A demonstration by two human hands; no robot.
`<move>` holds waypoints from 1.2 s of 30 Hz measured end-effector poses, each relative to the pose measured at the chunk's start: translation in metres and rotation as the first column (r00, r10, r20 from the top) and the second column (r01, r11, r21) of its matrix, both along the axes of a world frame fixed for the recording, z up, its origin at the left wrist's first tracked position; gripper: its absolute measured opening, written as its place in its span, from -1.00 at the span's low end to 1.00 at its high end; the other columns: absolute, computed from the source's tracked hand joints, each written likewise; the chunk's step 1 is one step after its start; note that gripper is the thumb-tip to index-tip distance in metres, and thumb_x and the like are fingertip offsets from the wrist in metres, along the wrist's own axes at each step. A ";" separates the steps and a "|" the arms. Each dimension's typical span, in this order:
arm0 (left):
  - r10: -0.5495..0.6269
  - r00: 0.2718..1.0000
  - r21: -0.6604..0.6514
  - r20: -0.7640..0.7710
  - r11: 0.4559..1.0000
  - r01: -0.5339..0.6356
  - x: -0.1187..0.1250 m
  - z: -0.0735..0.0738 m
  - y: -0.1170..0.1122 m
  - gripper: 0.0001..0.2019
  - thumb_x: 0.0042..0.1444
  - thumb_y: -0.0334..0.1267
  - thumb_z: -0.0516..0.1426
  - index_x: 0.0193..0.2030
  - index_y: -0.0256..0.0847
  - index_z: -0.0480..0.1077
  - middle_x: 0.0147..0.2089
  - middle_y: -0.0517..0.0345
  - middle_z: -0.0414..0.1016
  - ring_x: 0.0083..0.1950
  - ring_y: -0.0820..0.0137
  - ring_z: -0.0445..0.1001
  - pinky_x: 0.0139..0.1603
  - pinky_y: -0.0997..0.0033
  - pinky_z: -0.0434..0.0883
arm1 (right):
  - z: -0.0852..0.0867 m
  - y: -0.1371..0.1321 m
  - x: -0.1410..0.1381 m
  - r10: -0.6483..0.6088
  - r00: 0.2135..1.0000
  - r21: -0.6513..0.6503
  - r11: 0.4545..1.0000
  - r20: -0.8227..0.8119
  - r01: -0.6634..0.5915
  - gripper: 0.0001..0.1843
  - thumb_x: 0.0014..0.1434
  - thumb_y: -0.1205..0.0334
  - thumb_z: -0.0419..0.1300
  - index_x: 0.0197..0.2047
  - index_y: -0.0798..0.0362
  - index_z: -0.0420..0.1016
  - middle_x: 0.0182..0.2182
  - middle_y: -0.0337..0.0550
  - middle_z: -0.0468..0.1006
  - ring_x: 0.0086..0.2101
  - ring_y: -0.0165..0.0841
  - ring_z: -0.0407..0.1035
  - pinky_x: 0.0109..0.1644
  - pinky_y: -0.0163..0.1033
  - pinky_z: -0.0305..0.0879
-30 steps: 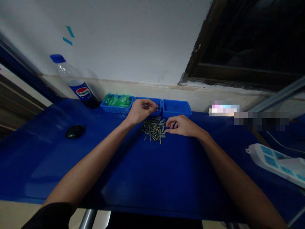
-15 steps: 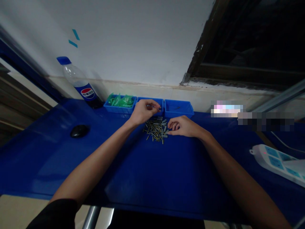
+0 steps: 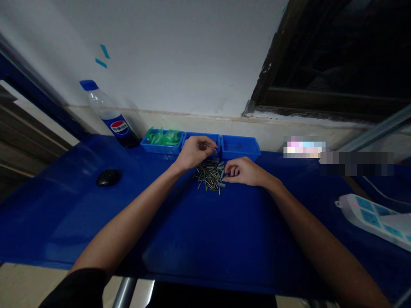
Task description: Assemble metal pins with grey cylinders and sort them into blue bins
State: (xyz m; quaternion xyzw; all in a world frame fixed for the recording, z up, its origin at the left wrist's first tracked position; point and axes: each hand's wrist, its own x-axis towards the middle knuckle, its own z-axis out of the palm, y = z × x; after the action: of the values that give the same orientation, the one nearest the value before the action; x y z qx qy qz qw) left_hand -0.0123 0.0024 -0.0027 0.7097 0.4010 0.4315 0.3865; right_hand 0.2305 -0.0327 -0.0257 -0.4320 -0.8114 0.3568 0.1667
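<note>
A heap of small metal pins and grey sleeves (image 3: 209,174) lies on the blue table top (image 3: 205,231). My left hand (image 3: 192,150) hovers over the middle blue bin (image 3: 217,137), fingers pinched on a thin pin. My right hand (image 3: 242,171) rests on the table at the right edge of the heap, fingers curled in; what they hold is too small to make out.
Three blue bins stand in a row at the wall: the left one (image 3: 148,147) holds green plastic parts, the right one (image 3: 240,148) looks almost bare. A cola bottle (image 3: 111,117) stands at the back left, a black mouse (image 3: 108,177) at left, a white power strip (image 3: 372,216) at right.
Both hands have stayed at the heap and the middle bin. The camera has shifted slightly, so the scene sits a little further right and lower.
</note>
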 end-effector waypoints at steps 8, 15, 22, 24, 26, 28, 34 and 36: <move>-0.001 1.000 -0.016 0.005 1.000 0.001 0.001 0.004 -0.003 -0.82 0.04 -0.25 0.27 -0.23 -0.28 0.59 -0.20 -0.05 0.70 -0.20 0.27 0.69 -0.11 0.28 0.60 | 0.007 -0.001 0.003 -0.005 1.000 -0.022 1.000 0.015 0.006 -0.83 0.02 0.25 0.44 -0.28 0.07 0.62 -0.48 -0.18 0.59 -0.42 -0.32 0.51 -0.28 -0.20 0.44; -0.010 0.999 0.014 -0.052 1.000 0.011 0.001 0.004 -0.004 -0.80 0.05 -0.24 0.27 -0.22 -0.27 0.62 -0.19 -0.04 0.70 -0.20 0.31 0.66 -0.13 0.32 0.59 | 0.010 0.002 0.012 -0.002 1.000 -0.064 0.998 0.020 0.003 -0.95 0.06 0.32 0.37 -0.33 0.08 0.65 -0.36 -0.09 0.65 -0.38 -0.33 0.52 -0.24 -0.19 0.45; -0.033 0.995 0.021 -0.091 0.999 0.035 0.001 0.006 -0.005 -0.81 0.07 -0.26 0.25 -0.21 -0.27 0.63 -0.20 -0.03 0.70 -0.20 0.30 0.66 -0.12 0.30 0.59 | 0.006 0.001 0.008 -0.001 1.000 -0.094 0.996 -0.012 0.000 -0.72 0.04 0.21 0.46 -0.15 0.07 0.65 -0.41 -0.15 0.64 -0.37 -0.31 0.50 -0.22 -0.18 0.46; -0.030 0.995 0.028 -0.094 0.999 0.033 0.001 0.006 -0.005 -0.82 0.07 -0.27 0.24 -0.22 -0.27 0.63 -0.17 -0.03 0.70 -0.18 0.30 0.66 -0.10 0.30 0.60 | 0.007 0.001 0.008 0.009 1.000 -0.100 0.995 -0.013 -0.011 -0.74 0.07 0.21 0.43 -0.13 0.07 0.68 -0.39 -0.13 0.65 -0.35 -0.31 0.51 -0.19 -0.17 0.48; -0.037 0.994 0.035 -0.100 0.999 0.041 0.001 0.005 -0.004 -0.83 0.08 -0.28 0.24 -0.22 -0.26 0.63 -0.14 -0.04 0.70 -0.15 0.30 0.65 -0.07 0.29 0.60 | 0.008 0.001 0.009 0.030 1.000 -0.097 0.995 -0.001 -0.030 -0.76 0.09 0.21 0.42 -0.14 0.08 0.70 -0.39 -0.11 0.67 -0.34 -0.29 0.52 -0.18 -0.15 0.48; -0.061 0.992 0.039 -0.112 0.997 0.066 0.001 0.004 -0.003 -0.83 0.08 -0.28 0.24 -0.22 -0.25 0.64 -0.12 -0.04 0.70 -0.12 0.30 0.65 -0.04 0.28 0.60 | 0.010 0.002 0.011 0.052 0.999 -0.094 0.994 -0.005 -0.053 -0.77 0.11 0.19 0.40 -0.15 0.07 0.70 -0.36 -0.09 0.68 -0.33 -0.28 0.54 -0.15 -0.13 0.49; -0.172 0.975 -0.001 -0.144 0.985 0.174 0.001 0.004 -0.005 -0.80 0.09 -0.29 0.23 -0.18 -0.25 0.64 -0.13 -0.04 0.69 -0.14 0.31 0.65 -0.04 0.28 0.61 | 0.016 0.000 0.011 -0.031 0.982 -0.154 0.988 -0.189 0.002 -0.66 0.08 0.09 0.44 -0.08 0.03 0.67 -0.27 -0.08 0.69 -0.23 -0.25 0.58 -0.02 -0.07 0.53; -0.182 0.971 -0.005 -0.152 0.983 0.184 0.000 0.003 -0.005 -0.79 0.09 -0.29 0.23 -0.17 -0.26 0.64 -0.13 -0.04 0.69 -0.14 0.31 0.66 -0.06 0.28 0.61 | 0.017 -0.001 0.009 -0.086 0.959 -0.152 0.987 -0.271 0.045 -0.63 0.05 0.06 0.47 -0.09 0.03 0.67 -0.24 -0.09 0.68 -0.21 -0.25 0.57 0.03 -0.04 0.52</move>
State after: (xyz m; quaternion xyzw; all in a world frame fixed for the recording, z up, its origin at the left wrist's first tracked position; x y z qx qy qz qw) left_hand -0.0119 -0.0029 0.0006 0.7762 0.3602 0.3405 0.3896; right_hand 0.2396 -0.0339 -0.0085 -0.4156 -0.7372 0.4657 0.2586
